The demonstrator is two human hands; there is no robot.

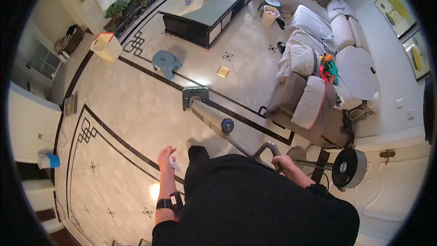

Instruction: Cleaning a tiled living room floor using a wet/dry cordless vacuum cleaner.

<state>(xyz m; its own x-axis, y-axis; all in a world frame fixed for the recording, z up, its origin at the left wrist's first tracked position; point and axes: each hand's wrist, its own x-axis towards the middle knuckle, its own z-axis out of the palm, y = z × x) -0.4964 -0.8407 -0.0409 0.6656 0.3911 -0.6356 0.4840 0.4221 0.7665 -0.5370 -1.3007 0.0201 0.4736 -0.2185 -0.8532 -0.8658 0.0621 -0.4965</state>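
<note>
My right hand is wrapped around the curved handle of a grey upright floor cleaner. A lit round display sits at the top of the cleaner's body. Its floor head rests on the tiles in front of me, with light falling on the floor ahead of it. My left hand hangs over the floor at my side, holding what looks like a crumpled white tissue.
Ahead of the floor head are a blue plastic stool, a small gold square on the floor, and a low table. A cream bin stands left. A sofa lines the right; a round black appliance is beside me.
</note>
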